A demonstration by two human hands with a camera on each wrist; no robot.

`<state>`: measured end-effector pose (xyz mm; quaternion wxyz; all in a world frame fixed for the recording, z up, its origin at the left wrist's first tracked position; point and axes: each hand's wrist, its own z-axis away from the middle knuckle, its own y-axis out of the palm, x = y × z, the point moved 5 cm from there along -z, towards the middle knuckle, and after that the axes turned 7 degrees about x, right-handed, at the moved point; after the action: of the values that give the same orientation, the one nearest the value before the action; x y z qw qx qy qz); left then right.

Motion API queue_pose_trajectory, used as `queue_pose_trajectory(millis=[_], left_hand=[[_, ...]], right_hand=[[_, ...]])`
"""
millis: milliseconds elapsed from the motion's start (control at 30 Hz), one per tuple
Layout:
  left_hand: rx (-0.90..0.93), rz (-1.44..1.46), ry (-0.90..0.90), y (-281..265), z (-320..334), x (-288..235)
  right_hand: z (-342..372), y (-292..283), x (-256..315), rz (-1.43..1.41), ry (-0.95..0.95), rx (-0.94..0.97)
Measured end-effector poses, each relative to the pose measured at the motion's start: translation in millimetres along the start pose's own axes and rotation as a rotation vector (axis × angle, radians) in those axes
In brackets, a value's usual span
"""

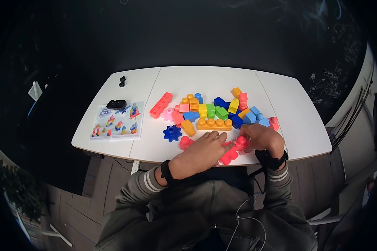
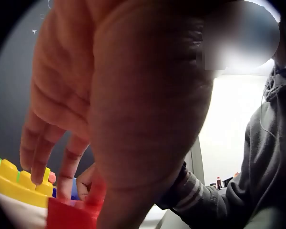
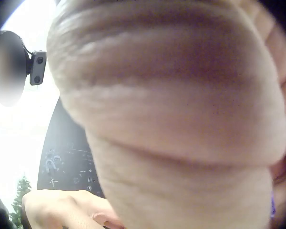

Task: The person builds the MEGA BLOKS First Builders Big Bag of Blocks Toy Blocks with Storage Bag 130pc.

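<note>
My left hand (image 1: 202, 153) pinches a red building block (image 1: 229, 157) between thumb and fingers at the table's front edge. In the left wrist view that red block (image 2: 69, 213) shows below the palm, with fingertips on it. From the right, my right hand (image 1: 262, 137) bends down and grips another red block (image 1: 241, 142) with a round stud, right beside the first. In the right wrist view the palm (image 3: 181, 109) fills the picture and hides its fingertips. Another red block (image 1: 185, 142) lies left of my left hand. A long yellow-orange block (image 1: 214, 124) with studs lies just beyond both hands.
Several colourful blocks, such as a green block (image 1: 221, 112), spread over the white table (image 1: 209, 79). A blue gear (image 1: 172, 133) and a long red piece (image 1: 161, 105) lie left of them. Farther left is a picture sheet (image 1: 109, 136) with a black object (image 1: 116, 104) on it.
</note>
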<state>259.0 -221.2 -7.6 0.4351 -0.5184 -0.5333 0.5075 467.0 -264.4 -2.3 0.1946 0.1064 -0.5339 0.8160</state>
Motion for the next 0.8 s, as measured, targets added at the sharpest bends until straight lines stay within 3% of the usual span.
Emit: queue_pose_trajectory(millis=[267, 433, 533, 733, 800], left_hand=[[0.111, 0.093, -0.133, 4, -9, -7], [-0.155, -0.038, -0.057, -3, -2, -2], [-0.029, 0.06, -0.097, -4, -3, 6], [-0.048, 0.271, -0.071, -8, -6, 19], [-0.018, 0.26, -0.142, -1, -8, 25]], right_hand=[[0, 1, 0, 0.029, -0.015, -0.035], [0, 1, 1, -0.006, -0.017, -0.024], [-3, 2, -2, 0.021, -0.021, -0.03], [-7, 4, -6, -0.008, -0.055, -0.025], [-6, 6, -6, -0.01, -0.067, -0.03]])
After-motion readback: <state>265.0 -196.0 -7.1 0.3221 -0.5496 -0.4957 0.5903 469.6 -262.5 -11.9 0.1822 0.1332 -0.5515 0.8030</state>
